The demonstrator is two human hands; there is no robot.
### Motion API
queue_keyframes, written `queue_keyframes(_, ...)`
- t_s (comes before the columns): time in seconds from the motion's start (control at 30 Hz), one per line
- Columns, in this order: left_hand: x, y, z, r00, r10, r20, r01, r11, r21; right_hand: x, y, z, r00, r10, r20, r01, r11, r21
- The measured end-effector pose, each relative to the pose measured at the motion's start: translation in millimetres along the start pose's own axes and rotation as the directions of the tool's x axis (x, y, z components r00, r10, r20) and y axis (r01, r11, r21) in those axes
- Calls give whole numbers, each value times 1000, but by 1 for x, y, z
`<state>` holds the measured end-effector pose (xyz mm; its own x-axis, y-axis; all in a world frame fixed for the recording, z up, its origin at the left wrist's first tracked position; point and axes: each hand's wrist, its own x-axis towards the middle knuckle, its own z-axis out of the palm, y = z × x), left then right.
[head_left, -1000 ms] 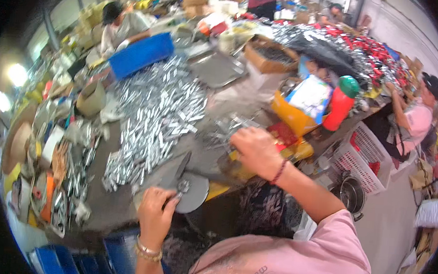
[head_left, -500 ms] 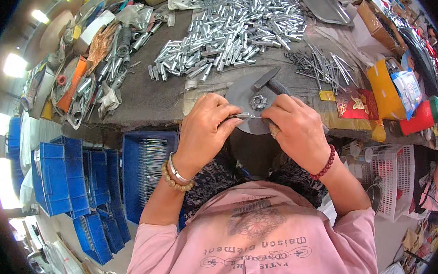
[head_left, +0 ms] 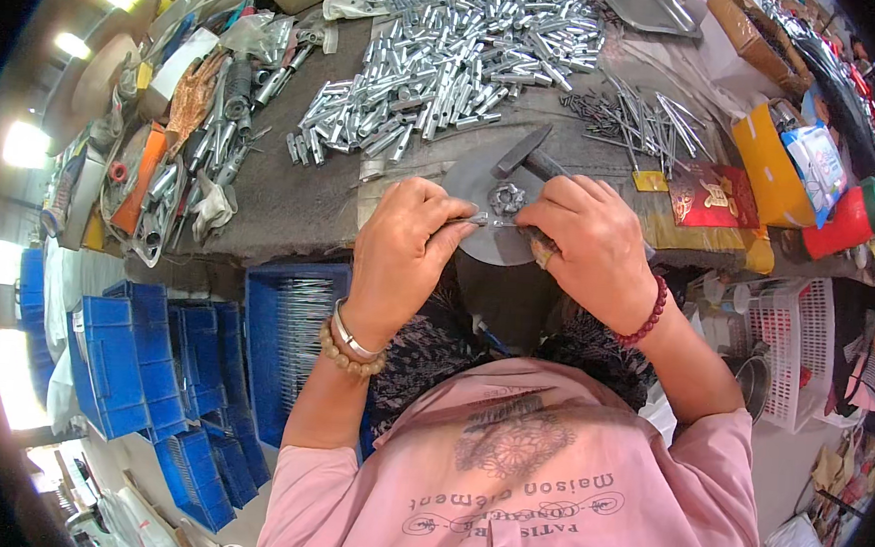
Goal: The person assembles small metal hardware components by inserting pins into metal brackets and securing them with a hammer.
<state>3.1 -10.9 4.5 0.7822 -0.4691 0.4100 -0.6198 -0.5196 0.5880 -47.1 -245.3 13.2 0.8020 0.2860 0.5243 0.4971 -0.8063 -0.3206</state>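
My left hand [head_left: 408, 234] is closed in a pinch on a short silver metal tube [head_left: 477, 218], whose end sticks out past the fingertips. Facing it, my right hand [head_left: 586, 227] pinches a thin silver metal piece [head_left: 502, 221]; most of it is hidden by the fingers, so its kind is unclear. The two pieces point at each other over a round grey metal plate [head_left: 469, 180] at the bench edge. On that plate lie a small cluster of metal parts [head_left: 507, 197] and a hammer [head_left: 525, 151], its handle partly behind my right hand.
A large heap of silver tubes [head_left: 450, 64] covers the far bench, with thin rods [head_left: 657, 127] to its right. Pliers and other tools [head_left: 232, 111] crowd the left. Blue bins [head_left: 132, 355] stand below left, a white basket [head_left: 789, 345] below right. A red packet [head_left: 715, 197] lies near the right edge.
The tips of the two held pieces have come slightly apart and sit a little higher. The whole view has shifted slightly. Both hands keep their pinch.
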Motion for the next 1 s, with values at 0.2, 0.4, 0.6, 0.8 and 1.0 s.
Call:
queue_keyframes(0.2, 1, -3, 4, 1000, 15, 4, -15, 1000, -15, 3, 9, 4, 1000, 19, 13, -20, 997, 70)
queue_keyframes(0.4, -2, -3, 3, 1000, 13, 4, -13, 999, -42, 4, 10, 4, 999, 23, 37, -27, 993, 113)
queue_keyframes(0.6, -4, -5, 8, 999, 52, 3, -51, 993, -107, 6, 12, 9, 998, -5, 56, -3, 990, 139)
queue_keyframes(0.8, -2, -2, 8, 999, 38, 9, -36, 992, -120, 3, 14, 8, 1000, -14, 19, 11, 986, 164)
queue_keyframes(1.0, -5, -1, 6, 1000, 22, -6, -22, 994, -111, 13, 75, -35, 955, 291, -63, -295, 953, -65)
